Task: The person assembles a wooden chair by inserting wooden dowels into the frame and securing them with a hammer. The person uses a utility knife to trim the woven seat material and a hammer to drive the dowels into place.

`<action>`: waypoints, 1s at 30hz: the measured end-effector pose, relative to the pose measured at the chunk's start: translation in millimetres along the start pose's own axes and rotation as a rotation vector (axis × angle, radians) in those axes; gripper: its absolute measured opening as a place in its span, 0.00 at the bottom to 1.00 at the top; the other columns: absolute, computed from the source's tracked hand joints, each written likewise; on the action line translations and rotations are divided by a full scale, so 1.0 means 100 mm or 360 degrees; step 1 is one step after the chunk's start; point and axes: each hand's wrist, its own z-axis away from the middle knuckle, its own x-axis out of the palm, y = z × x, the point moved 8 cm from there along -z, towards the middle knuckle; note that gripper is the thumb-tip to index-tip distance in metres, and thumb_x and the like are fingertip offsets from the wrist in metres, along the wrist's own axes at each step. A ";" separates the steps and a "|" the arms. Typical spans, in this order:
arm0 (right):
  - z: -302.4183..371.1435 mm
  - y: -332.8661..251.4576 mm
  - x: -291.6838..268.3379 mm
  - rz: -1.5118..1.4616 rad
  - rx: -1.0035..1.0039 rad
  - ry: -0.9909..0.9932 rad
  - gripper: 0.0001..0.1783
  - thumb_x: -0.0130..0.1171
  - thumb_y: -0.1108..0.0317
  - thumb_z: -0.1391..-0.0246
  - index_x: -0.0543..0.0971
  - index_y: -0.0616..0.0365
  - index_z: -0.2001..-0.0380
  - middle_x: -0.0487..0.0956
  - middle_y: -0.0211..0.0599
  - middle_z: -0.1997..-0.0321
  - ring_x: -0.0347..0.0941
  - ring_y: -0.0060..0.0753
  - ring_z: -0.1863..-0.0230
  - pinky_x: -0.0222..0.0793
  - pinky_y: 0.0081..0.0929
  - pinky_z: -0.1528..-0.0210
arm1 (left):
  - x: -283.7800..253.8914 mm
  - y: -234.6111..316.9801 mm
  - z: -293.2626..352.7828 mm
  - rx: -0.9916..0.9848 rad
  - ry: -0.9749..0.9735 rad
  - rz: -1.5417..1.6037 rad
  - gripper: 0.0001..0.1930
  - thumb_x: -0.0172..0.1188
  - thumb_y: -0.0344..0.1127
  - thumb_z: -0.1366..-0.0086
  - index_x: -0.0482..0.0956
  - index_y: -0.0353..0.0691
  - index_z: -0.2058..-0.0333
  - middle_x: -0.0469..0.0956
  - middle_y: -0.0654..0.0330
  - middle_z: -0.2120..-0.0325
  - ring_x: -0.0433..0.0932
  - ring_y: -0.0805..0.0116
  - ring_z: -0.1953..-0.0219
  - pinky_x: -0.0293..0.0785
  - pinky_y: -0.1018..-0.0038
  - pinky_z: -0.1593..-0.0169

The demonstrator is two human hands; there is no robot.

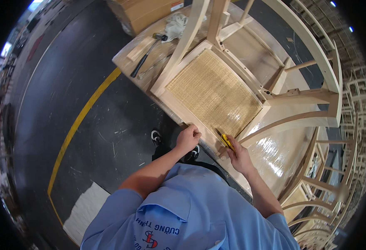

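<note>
A pale wooden chair lies on its side or back, its woven cane panel (216,89) facing me in a wooden frame (181,110). My right hand (240,158) is closed round a yellow-and-black hand tool (225,141) with a slim dark tip. That tip points at the near edge of the cane, by the frame's near right corner. My left hand (188,138) is curled closed at the near edge of the frame, to the left of the tool. Whatever its fingers may hold is too small or hidden to make out.
The chair rests on a plastic-wrapped table (276,156). At its far left lie a hammer (145,56), a wood block (140,49) and a white cloth (176,26), near a cardboard box (147,14). More chair frames (322,187) stand at the right. A yellow line (77,125) crosses the dark floor.
</note>
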 end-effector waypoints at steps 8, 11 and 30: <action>-0.21 -0.03 0.03 0.0233 -0.0399 -0.0089 0.28 0.59 0.72 0.35 0.71 0.57 0.32 0.83 0.65 0.60 0.81 0.70 0.57 0.78 0.55 0.53 | 0.11 -0.03 0.16 -0.0148 0.0084 -0.0010 0.16 0.71 0.41 0.38 0.73 0.43 0.59 0.83 0.53 0.69 0.85 0.48 0.61 0.78 0.54 0.59; -0.29 -0.03 0.08 0.0299 -0.0345 -0.0203 0.28 0.59 0.72 0.35 0.72 0.57 0.32 0.83 0.65 0.57 0.81 0.68 0.55 0.78 0.54 0.52 | 0.09 -0.05 0.17 -0.0191 0.0078 -0.0043 0.17 0.72 0.40 0.37 0.73 0.43 0.59 0.83 0.52 0.67 0.85 0.48 0.59 0.78 0.54 0.57; -0.28 -0.10 0.11 0.0421 -0.0550 -0.0228 0.28 0.59 0.73 0.35 0.72 0.58 0.32 0.82 0.64 0.59 0.81 0.69 0.57 0.77 0.55 0.54 | 0.07 -0.03 0.17 -0.0204 0.0008 0.0000 0.18 0.73 0.38 0.39 0.71 0.41 0.59 0.82 0.51 0.64 0.84 0.48 0.57 0.76 0.55 0.56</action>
